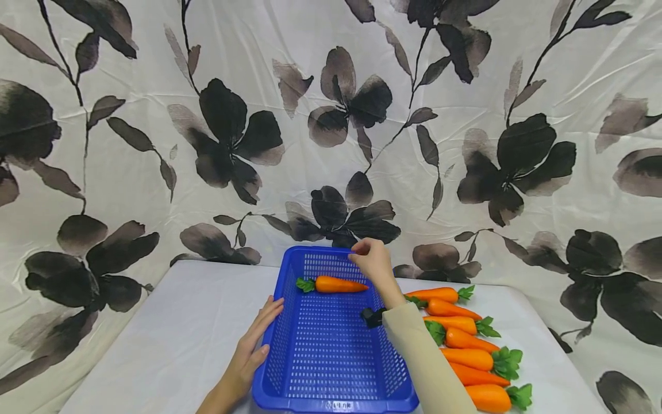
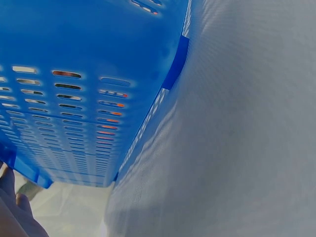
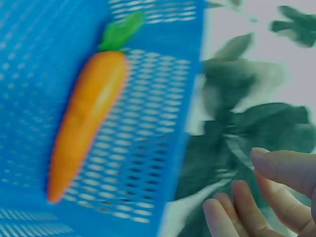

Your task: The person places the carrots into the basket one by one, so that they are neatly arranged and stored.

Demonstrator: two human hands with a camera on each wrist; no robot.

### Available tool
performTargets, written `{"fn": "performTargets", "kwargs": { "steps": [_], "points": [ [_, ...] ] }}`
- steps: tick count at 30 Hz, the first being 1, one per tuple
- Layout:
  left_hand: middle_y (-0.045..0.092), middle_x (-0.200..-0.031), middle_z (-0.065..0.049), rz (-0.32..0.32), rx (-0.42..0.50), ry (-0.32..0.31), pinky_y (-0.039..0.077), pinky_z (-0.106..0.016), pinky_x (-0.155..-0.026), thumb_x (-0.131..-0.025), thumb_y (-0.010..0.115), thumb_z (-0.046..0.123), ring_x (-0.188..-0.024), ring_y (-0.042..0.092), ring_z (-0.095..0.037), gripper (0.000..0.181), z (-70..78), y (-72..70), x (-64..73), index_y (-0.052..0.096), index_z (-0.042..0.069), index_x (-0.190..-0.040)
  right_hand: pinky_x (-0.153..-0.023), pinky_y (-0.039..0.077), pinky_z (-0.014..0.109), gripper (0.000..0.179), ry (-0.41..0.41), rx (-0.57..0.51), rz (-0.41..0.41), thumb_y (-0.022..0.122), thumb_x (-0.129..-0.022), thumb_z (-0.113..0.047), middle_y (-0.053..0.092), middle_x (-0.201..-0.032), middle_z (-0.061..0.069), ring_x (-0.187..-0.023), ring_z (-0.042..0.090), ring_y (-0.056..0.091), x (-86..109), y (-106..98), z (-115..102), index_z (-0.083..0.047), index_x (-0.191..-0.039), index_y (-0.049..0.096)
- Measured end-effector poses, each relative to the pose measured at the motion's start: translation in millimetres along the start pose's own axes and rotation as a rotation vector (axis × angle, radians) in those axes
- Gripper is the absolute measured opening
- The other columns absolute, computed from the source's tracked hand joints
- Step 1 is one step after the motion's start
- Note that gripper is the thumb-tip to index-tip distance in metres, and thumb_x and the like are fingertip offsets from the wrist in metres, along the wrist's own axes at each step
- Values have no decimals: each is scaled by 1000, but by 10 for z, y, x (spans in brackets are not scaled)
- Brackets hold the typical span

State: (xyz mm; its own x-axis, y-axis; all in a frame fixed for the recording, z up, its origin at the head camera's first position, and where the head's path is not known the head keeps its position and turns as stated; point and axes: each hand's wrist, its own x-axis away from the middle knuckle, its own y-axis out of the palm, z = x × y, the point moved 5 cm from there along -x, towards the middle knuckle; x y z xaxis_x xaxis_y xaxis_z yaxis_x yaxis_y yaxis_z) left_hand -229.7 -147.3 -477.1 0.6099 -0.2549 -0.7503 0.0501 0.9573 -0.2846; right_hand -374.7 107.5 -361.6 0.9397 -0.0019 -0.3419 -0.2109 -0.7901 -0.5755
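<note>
A blue plastic basket [image 1: 331, 351] with slotted walls stands on the table. Near its far end lies one orange carrot [image 1: 338, 284], green leaves to the left and tip to the right; the right wrist view shows the same carrot [image 3: 89, 118] along the slotted wall. My left hand [image 1: 245, 351] rests against the basket's left rim, its fingers straight. Over the far right corner is my right hand [image 1: 373, 261], fingers loosely bent. Nothing sits between the thumb and fingers [image 3: 242, 207] in the right wrist view.
Several carrots [image 1: 468, 359] with leafy tops lie in a column on the table, right of the basket, partly behind my right sleeve [image 1: 424, 356]. A white cloth covers the table [image 1: 155, 333]. Behind it hangs a floral curtain [image 1: 310, 161].
</note>
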Motion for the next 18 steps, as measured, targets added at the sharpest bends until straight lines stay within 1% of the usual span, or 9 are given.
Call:
{"fn": "performTargets", "kwargs": {
  "steps": [6, 9, 12, 15, 18],
  "points": [
    [34, -154, -27, -6, -4, -6, 6, -25, -120, -90, 38, 8, -149, 12, -42, 59, -12, -10, 4, 38, -8, -147, -78, 56, 42, 12, -65, -113, 37, 76, -83, -5, 70, -88, 13, -81, 29, 66, 98, -324, -231, 0, -93, 72],
    [34, -154, -27, -8, -2, -8, 6, -25, -120, -90, 38, 7, -148, 11, -44, 59, -12, -12, 2, 38, -8, -147, -81, 57, 42, 14, -111, -156, 58, 76, -84, -5, 71, -90, 14, -84, 30, 67, 164, -504, -309, 2, -96, 72],
    [33, -155, -26, -11, -2, -22, 6, -24, -119, -91, 38, 8, -149, 11, -43, 59, -14, -12, 1, 37, -6, -148, -84, 57, 43, 14, -144, -190, 89, 76, -84, -5, 71, -92, 15, -86, 29, 68, 247, -705, -364, 2, -96, 72],
    [33, -155, -25, -12, -6, -33, 6, -24, -119, -91, 38, 8, -149, 10, -43, 59, -15, -13, 1, 37, -6, -148, -84, 57, 32, 16, -162, -212, 105, 76, -85, -6, 72, -94, 15, -88, 26, 68, 339, -907, -377, 2, -98, 72],
    [33, -155, -25, -11, -11, -39, 6, -23, -119, -91, 38, 8, -149, 11, -43, 59, -17, -12, -1, 38, -5, -148, -83, 54, 19, 19, -170, -218, 110, 76, -86, -9, 71, -98, 16, -90, 19, 68, 436, -1107, -329, 1, -102, 72]
  ]
}}
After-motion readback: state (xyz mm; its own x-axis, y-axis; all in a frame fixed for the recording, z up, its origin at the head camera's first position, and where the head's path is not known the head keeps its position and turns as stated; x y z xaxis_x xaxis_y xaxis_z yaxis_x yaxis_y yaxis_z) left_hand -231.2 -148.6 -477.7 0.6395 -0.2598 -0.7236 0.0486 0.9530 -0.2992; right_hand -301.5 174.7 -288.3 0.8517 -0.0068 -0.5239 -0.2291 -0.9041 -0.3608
